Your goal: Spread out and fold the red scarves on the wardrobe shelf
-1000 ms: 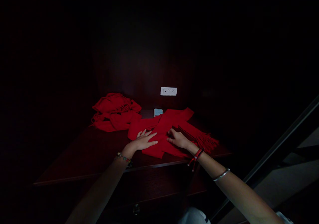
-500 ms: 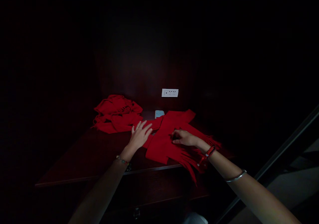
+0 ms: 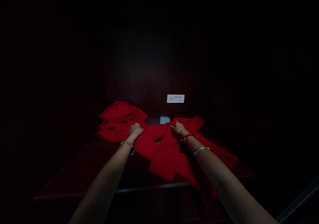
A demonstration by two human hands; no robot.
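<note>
Red scarf (image 3: 161, 156) taken up at two places

Toward the back left corner of the table (image 3: 72, 177), a loose heap of red cloth (image 3: 117, 112) lies crumpled. The left hand (image 3: 136, 130) is just beside its right side, curled over the scarf's left part; it seems to grasp the cloth, though its fingertips are hidden. A beaded bracelet (image 3: 128, 143) circles that wrist. Heap and scarf are the same red, so it pays to check that the left fingers hold only the scarf.

The scarf lies across the middle of the table in crossing bands, one reaching the front edge. Working these flat calls for light, even tension between the hands, one band at a time; a hard pull could drag the whole cross askew. Near the back edge, a phone (image 3: 164, 120) lies against the scarf's far side, below a wall socket (image 3: 175, 99); cloth drawn backward could catch it.

Farther right, the right hand (image 3: 178, 127) appears to pinch the scarf's upper part between thumb and fingers. A red bracelet (image 3: 189, 136) and a silver bangle (image 3: 201, 148) sit on that arm. Fringe (image 3: 228, 156) spreads toward the table's right side, and more drops over the front edge, where a forearm might snag it; lifting the wrist would help.
</note>
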